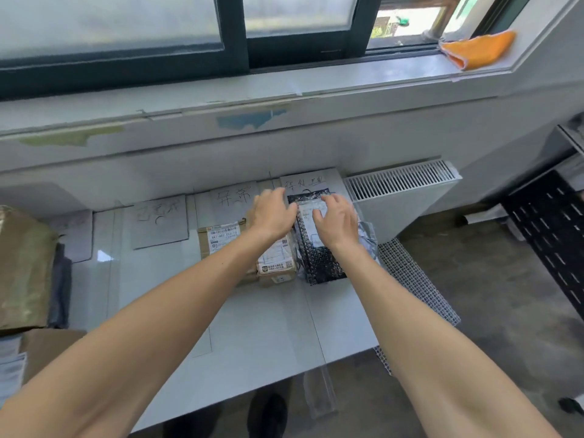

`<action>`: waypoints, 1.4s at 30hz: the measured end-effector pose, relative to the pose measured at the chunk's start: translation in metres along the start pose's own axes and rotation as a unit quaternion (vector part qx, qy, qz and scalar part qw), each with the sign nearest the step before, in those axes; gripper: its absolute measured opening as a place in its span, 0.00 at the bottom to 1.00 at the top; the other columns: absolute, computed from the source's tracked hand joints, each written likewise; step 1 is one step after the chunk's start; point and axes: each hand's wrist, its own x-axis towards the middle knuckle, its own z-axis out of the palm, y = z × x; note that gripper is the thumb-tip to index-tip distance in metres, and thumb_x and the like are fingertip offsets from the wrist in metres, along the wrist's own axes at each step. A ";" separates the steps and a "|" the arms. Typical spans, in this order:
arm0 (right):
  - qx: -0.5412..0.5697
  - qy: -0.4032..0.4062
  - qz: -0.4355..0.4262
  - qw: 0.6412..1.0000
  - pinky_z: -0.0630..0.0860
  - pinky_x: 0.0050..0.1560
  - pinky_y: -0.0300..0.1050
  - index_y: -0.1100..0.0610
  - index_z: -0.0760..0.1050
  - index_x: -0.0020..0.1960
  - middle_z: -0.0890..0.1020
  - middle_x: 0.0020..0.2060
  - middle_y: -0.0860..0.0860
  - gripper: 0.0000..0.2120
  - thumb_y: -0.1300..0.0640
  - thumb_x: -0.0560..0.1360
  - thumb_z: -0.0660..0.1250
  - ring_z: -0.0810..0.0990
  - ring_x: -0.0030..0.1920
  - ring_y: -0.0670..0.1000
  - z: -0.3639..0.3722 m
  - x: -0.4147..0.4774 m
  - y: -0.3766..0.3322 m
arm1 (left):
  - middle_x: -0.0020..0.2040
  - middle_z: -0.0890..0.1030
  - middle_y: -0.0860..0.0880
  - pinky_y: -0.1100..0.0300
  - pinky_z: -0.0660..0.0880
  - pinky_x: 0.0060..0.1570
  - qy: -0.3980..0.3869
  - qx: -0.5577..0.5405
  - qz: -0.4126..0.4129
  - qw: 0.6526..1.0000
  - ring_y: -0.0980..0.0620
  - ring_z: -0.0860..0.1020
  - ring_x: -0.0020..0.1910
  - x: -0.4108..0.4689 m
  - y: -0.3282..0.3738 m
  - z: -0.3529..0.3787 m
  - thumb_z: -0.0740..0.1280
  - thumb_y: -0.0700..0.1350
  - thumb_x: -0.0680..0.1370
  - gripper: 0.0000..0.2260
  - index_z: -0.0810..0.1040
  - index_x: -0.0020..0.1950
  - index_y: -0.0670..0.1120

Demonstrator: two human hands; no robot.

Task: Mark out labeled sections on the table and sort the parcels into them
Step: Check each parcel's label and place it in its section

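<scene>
Head view — left hand (275, 213) and right hand (335, 221) spread on one black mailer (319, 260) — two boxes (221, 240) beside.

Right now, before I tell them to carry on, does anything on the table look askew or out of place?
Yes. A crumpled silver bag sticks out from under the black bubble mailer toward the right edge of the table, and a checked mesh mat juts past that edge.
</scene>
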 end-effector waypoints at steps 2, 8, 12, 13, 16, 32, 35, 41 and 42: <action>-0.035 -0.002 -0.049 0.998 0.60 0.74 0.54 0.56 0.68 0.74 0.70 0.72 0.55 0.23 0.49 0.81 0.62 0.63 0.74 0.56 -0.004 -0.001 -0.025 | 0.76 0.65 0.43 0.46 0.60 0.71 0.024 0.088 0.007 0.996 0.42 0.62 0.74 0.001 -0.018 -0.020 0.60 0.55 0.80 0.27 0.63 0.77 0.47; -0.091 -0.013 -0.165 0.982 0.54 0.76 0.56 0.55 0.65 0.76 0.64 0.76 0.57 0.24 0.46 0.83 0.56 0.58 0.77 0.59 0.005 -0.016 -0.123 | 0.73 0.65 0.41 0.44 0.56 0.72 0.076 0.269 0.063 0.958 0.41 0.62 0.72 -0.017 -0.086 -0.097 0.59 0.59 0.80 0.26 0.64 0.75 0.50; -0.096 -0.019 -0.224 0.970 0.55 0.76 0.57 0.55 0.64 0.76 0.64 0.76 0.57 0.25 0.45 0.83 0.56 0.57 0.77 0.59 0.019 -0.037 -0.196 | 0.73 0.66 0.41 0.43 0.56 0.72 0.106 0.291 0.034 0.950 0.41 0.62 0.72 -0.037 -0.141 -0.152 0.59 0.60 0.79 0.27 0.64 0.75 0.49; -0.091 -0.019 -0.236 0.967 0.54 0.76 0.57 0.55 0.64 0.76 0.64 0.76 0.57 0.25 0.44 0.83 0.56 0.57 0.77 0.59 0.023 -0.043 -0.216 | 0.73 0.66 0.41 0.43 0.57 0.72 0.113 0.293 0.024 0.949 0.41 0.62 0.71 -0.043 -0.155 -0.167 0.59 0.60 0.79 0.28 0.64 0.76 0.49; -0.085 -0.017 -0.277 0.957 0.54 0.77 0.56 0.55 0.65 0.76 0.64 0.76 0.57 0.25 0.44 0.83 0.55 0.58 0.77 0.59 0.038 -0.065 -0.280 | 0.72 0.67 0.41 0.43 0.57 0.71 0.138 0.290 -0.008 0.947 0.41 0.63 0.71 -0.064 -0.200 -0.216 0.59 0.61 0.79 0.28 0.64 0.76 0.49; -0.105 -0.083 -0.480 0.867 0.54 0.76 0.54 0.54 0.64 0.76 0.65 0.75 0.56 0.26 0.45 0.82 0.58 0.58 0.77 0.59 0.183 -0.227 -0.597 | 0.70 0.70 0.43 0.45 0.60 0.69 0.224 0.223 -0.252 0.915 0.41 0.66 0.69 -0.214 -0.510 -0.418 0.61 0.60 0.78 0.25 0.68 0.73 0.52; -0.105 -0.096 -0.504 0.852 0.59 0.73 0.53 0.55 0.67 0.73 0.70 0.70 0.56 0.24 0.46 0.80 0.60 0.63 0.74 0.59 0.215 -0.252 -0.626 | 0.64 0.73 0.44 0.46 0.63 0.67 0.226 0.210 -0.285 0.907 0.41 0.69 0.65 -0.233 -0.560 -0.425 0.61 0.59 0.77 0.24 0.70 0.71 0.52; -0.117 -0.138 -0.524 0.832 0.69 0.62 0.51 0.55 0.70 0.69 0.75 0.63 0.54 0.21 0.47 0.79 0.64 0.72 0.64 0.58 0.281 -0.283 -0.654 | 0.67 0.72 0.43 0.46 0.65 0.66 0.146 0.159 -0.322 0.922 0.40 0.68 0.67 -0.247 -0.628 -0.413 0.61 0.58 0.78 0.26 0.66 0.73 0.49; -0.120 -0.152 -0.518 0.833 0.70 0.61 0.51 0.55 0.70 0.68 0.75 0.62 0.54 0.21 0.48 0.79 0.64 0.72 0.63 0.58 0.290 -0.287 -0.656 | 0.68 0.71 0.43 0.45 0.65 0.66 0.130 0.142 -0.324 0.926 0.40 0.68 0.67 -0.247 -0.636 -0.411 0.61 0.58 0.78 0.25 0.66 0.72 0.49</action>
